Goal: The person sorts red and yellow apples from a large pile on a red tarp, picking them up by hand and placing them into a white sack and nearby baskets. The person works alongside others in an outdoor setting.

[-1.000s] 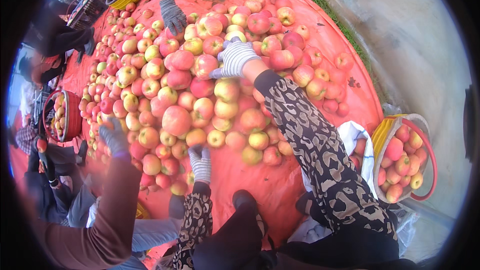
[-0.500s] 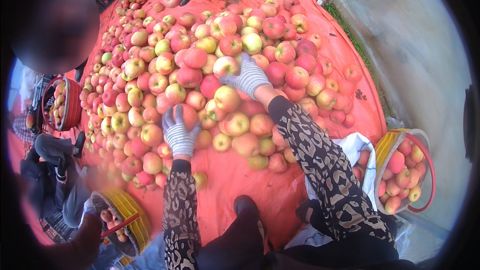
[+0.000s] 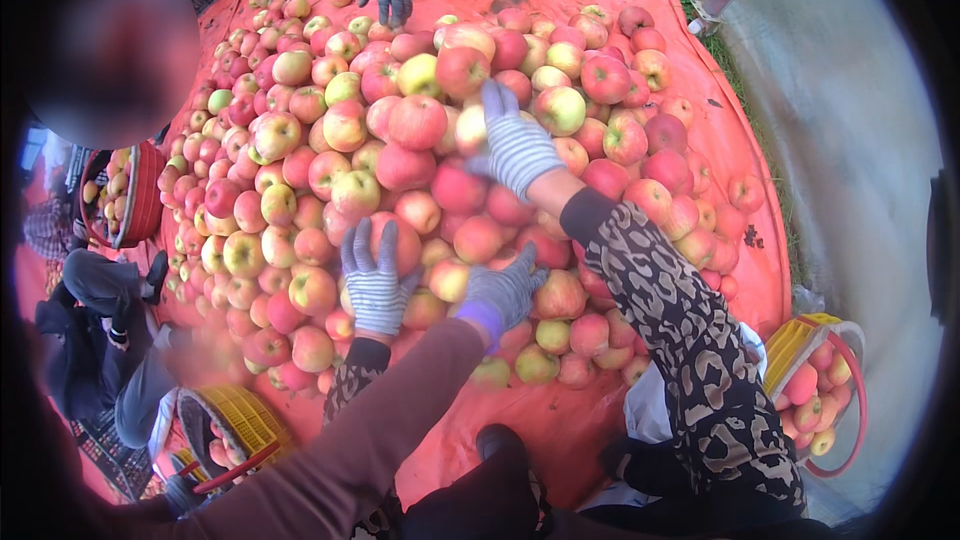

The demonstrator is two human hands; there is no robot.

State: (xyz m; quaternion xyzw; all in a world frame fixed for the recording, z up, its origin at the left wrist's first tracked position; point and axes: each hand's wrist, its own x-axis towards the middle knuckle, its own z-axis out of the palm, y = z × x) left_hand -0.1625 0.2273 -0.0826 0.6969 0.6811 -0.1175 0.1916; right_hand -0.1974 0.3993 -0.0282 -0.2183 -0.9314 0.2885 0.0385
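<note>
Beneath everything, the red sheet [image 3: 565,420] holds our apple pile [image 3: 278,204]. Our left hand [image 3: 376,290] is splayed, our right hand [image 3: 522,152] half-curled, a co-worker's hand [image 3: 503,292] beside the left. Left fingers lie over a red apple [image 3: 408,245]; right ones flank a pale apple [image 3: 470,130], grip unclear to us; cupping gently should limit bruising.

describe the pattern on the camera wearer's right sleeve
The right sleeve has a leopard-like print, tan patches on black, best seen in the head view.
</note>
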